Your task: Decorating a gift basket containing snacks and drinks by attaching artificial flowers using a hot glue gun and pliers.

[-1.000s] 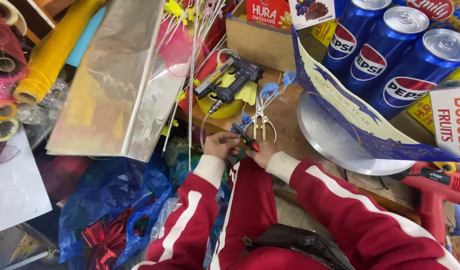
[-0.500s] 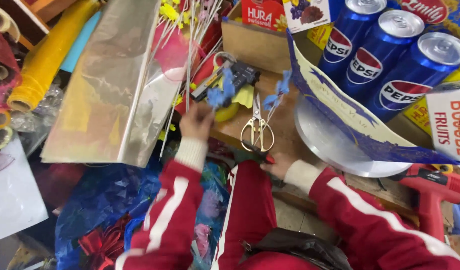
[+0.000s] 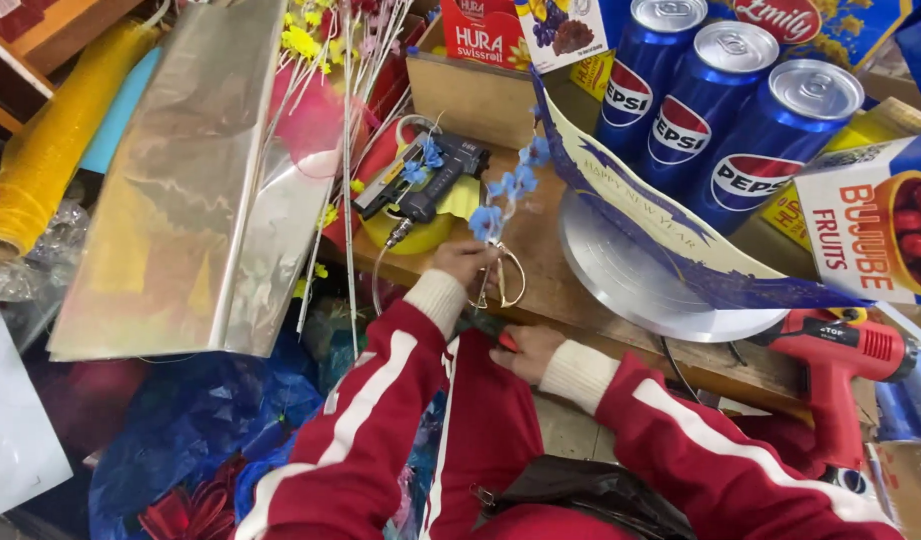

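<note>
Item: blue flower sprig (image 3: 501, 195), artificial, thin stem w/ small blue blossoms. Location: over the bench (image 3: 571, 270), raised above its front edge, beside the black glue gun (image 3: 426, 180).

Left hand (image 3: 466, 262): fingers curled shut on the sprig's lower stem; also over the gold-handled scissors (image 3: 503, 285) lying on the bench, contact w/ the loops unclear.

Right hand (image 3: 526, 350): low at bench edge, fingers folded, red nails; pinched on sth small and dark, can't tell what.

Step, as judged: sprig picked up and being positioned, prob. for trimming or fixing. Next move would call for a steady hold on the thin stem and a free hand for a tool.

Nearby: silver turntable (image 3: 631, 280), red drill (image 3: 841, 350), blue cans (image 3: 741, 110).
</note>
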